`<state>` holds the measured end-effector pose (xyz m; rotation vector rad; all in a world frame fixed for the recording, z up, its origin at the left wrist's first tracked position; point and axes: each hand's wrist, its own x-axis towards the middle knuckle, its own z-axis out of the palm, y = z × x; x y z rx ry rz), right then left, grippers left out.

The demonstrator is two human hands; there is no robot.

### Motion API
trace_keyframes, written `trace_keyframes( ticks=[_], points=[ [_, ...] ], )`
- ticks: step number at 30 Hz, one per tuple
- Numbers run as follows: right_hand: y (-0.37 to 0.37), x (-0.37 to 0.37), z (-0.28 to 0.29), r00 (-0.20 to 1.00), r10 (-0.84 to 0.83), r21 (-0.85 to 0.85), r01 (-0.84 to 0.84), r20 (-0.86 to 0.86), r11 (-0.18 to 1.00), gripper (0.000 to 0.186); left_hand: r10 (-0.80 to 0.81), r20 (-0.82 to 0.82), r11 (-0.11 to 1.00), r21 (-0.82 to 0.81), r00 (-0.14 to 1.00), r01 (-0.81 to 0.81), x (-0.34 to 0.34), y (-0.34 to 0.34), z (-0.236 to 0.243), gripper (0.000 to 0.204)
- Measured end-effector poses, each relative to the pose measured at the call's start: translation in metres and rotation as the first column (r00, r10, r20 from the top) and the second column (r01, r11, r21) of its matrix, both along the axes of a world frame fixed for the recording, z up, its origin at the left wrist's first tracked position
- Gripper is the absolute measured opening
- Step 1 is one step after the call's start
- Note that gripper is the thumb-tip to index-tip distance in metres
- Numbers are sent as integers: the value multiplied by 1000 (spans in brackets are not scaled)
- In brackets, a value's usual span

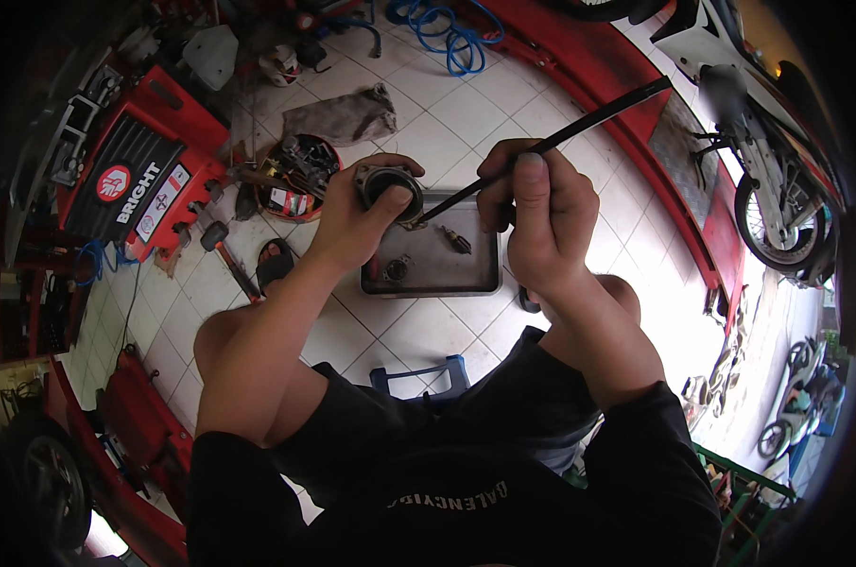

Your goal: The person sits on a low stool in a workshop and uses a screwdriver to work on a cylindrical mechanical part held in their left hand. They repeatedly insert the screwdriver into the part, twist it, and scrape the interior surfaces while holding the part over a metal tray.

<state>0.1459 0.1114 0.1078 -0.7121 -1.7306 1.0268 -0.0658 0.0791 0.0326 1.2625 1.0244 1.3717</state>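
My left hand [357, 227] is closed round a round metal part with a dark hollow [384, 192], its thumb lying over the opening. My right hand [546, 210] grips a long, thin dark bar [603, 115] between thumb and fingers. The bar slants down to the left, and its narrow end comes close to the edge of the metal part; whether they touch I cannot tell. Below both hands a shallow metal tray [432, 293] rests on the floor. In it lie a small slender metal piece [456, 239] and a small dark round part [397, 270].
Left of the tray stand a red container of tools [300, 210], a hammer [234, 265] and a red-and-black machine [130, 175]. A dirty cloth [343, 115] and a coiled blue hose [447, 33] lie beyond. A red lift platform [626, 142] and a motorcycle [778, 189] occupy the right.
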Motion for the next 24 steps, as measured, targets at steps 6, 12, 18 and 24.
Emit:
trace_keyframes(
  ticks=[6,12,18,24],
  points=[
    [-1,2,1,1000,-7,8,7,20,1000,34,-5,-17,1000,16,1000,6,1,1,0,49],
    [-4,0,1,999,48,8,-49,24,999,30,-13,-7,1000,7,1000,13,1,2,2,49],
    [-2,-7,6,991,102,-87,-94,91,992,25,33,28,999,-5,999,-32,4,0,0,54],
    [3,-10,3,978,148,-165,-124,145,978,20,46,42,997,-58,998,-44,1,-1,-2,70]
  ],
)
